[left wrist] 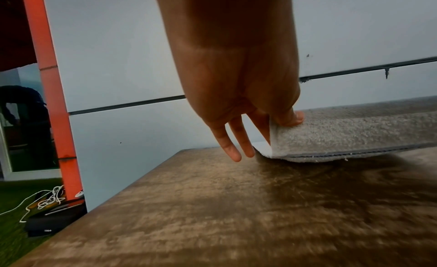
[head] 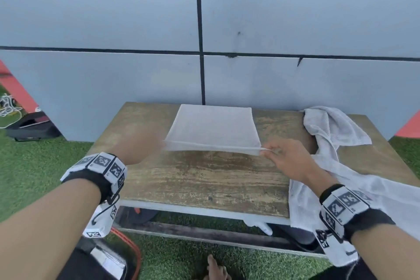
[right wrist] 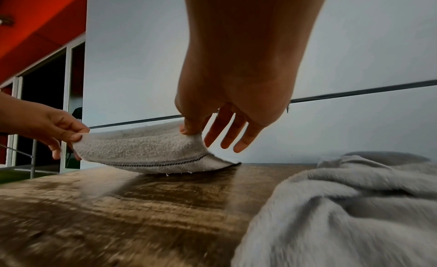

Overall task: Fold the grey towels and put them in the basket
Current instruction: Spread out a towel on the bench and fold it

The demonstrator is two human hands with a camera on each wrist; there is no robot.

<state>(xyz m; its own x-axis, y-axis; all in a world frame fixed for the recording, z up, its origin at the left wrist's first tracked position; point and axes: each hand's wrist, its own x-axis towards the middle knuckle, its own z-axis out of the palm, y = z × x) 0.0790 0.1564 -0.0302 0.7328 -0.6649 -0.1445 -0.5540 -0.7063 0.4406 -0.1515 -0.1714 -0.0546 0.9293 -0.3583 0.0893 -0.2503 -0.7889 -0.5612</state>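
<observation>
Your left hand (head: pixel 141 149) pinches near-left corner of folded towel (head: pixel 213 126); right hand (head: pixel 288 158) pinches near-right corner, spare fingers splayed. Near edge lifted off table (head: pixel 200 179), far part resting. Carry both corners level, match far edge, press flat. Unfolded towels (head: pixel 336 129) heaped right. Basket not identifiable.

- The left hand (head: pixel 138 148) looks blurry in the head view.
- The loose towel (head: pixel 354 179) is cut off at the right edge.
- The table (left wrist: pixel 212 215) looks smeared up close.
</observation>
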